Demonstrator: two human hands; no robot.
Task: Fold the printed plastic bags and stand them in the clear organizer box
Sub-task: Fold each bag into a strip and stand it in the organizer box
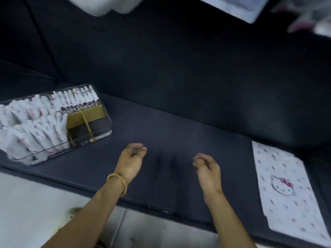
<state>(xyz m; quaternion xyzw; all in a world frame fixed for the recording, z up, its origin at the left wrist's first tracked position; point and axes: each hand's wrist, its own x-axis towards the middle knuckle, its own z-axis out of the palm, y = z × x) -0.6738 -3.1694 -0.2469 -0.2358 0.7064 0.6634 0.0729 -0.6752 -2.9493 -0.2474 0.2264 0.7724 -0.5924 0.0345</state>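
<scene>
Dark sofa seat (179, 136) fills most of the frame, seen from above; frame is motion-blurred.

Left hand (131, 161), lower centre, hovers over the cushion with fingers curled inward, thumb against them; nothing is seen in it. A bracelet (118, 182) of tan beads sits on that wrist.

Right hand (207, 170), just right of centre, is also above the cushion, fingers loosely curled, nothing in it. The two hands are apart, with bare cushion between them.

Clear box (100, 135) sits on the seat at the left of the frame, well apart from both hands. Folded bags (35, 126), white with pink print, stand packed in rows across its left and rear parts. A yellow-brown cardboard divider (86, 117) shows at its right end, with open compartments in front of it.

One flat bag (286, 190), white with small marks and a cat-face print with a pink bow, lies on the seat at the lower right of the frame, near the right hand but not touching it.

More pale, blurred items show along the top edge; cannot tell what they are.
</scene>
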